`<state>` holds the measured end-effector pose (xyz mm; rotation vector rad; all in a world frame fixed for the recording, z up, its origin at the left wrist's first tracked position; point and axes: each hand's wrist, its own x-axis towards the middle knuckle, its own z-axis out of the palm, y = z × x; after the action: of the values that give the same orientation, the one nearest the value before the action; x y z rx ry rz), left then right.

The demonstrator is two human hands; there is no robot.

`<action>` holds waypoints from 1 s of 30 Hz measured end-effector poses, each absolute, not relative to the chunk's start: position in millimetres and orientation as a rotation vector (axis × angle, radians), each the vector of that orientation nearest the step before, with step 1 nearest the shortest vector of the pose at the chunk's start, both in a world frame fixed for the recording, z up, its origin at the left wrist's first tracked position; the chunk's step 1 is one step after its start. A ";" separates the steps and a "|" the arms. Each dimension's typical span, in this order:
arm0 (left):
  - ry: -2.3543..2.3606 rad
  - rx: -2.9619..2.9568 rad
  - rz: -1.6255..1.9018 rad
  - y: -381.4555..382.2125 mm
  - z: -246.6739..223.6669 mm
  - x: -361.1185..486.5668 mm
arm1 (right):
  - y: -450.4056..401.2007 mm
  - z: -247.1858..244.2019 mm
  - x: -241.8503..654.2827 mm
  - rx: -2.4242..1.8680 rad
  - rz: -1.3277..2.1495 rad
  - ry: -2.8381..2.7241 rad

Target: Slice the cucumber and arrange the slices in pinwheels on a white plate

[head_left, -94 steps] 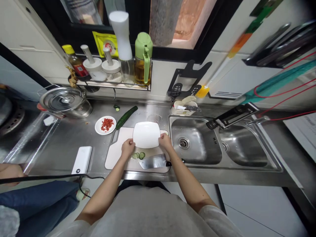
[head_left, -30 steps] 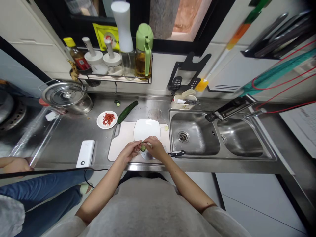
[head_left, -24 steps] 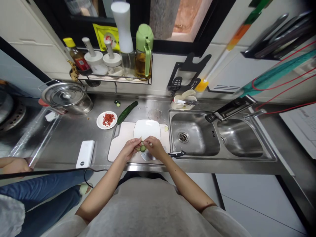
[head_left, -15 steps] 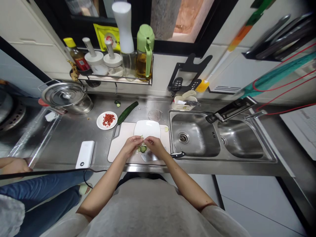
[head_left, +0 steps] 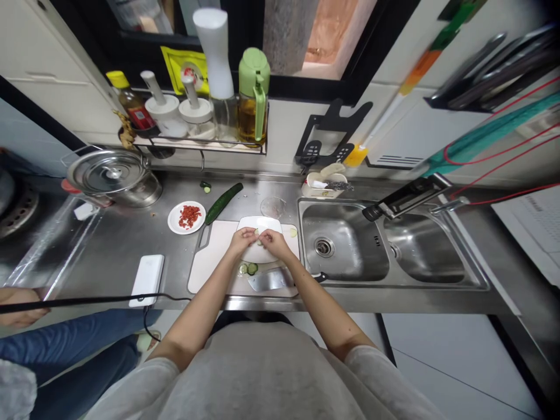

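My left hand and my right hand meet above a white plate, fingers pinched. Between the fingertips is a small pale green cucumber slice, partly covered by them. The plate rests on a light cutting board. Nearer me on the board lie several cucumber slices and a wide-bladed knife, its black handle passing under my right forearm toward the sink. A pale cut piece sits at the board's right edge. Beyond the board's left corner is a whole cucumber.
A plate of chopped red pieces and a white power bank are on the left. Behind them stands a lidded steel pot. A double sink is at right. Another person's hand shows at far left.
Both hands have moved forward, away from me, and now are over the plate with the cucumber slice. More of the knife blade and the slices on the board shows.
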<state>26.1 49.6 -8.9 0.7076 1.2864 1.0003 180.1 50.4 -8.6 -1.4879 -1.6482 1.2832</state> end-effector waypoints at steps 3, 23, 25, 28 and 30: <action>1.278 0.714 1.034 57.7 -19.4 26.0 | 59.2 -15.9 178.3 -1.508 1.300 -1.649; 1.765 1.197 0.681 113.8 -32.4 41.8 | 108.8 -20.3 168.2 -1.997 1.184 -1.651; 1.821 1.275 0.627 113.3 -28.2 42.7 | 108.8 -18.6 167.0 -2.004 1.175 -1.630; 1.870 1.355 0.558 112.6 -22.7 43.9 | 109.1 -16.2 166.1 -2.026 1.165 -1.611; 1.894 1.385 0.522 112.3 -20.0 44.4 | 109.4 -15.2 166.0 -2.046 1.173 -1.617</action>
<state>44.4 112.3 -20.0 1.3847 1.8938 0.5221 166.0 109.4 -15.2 -2.0463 -1.6169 1.1727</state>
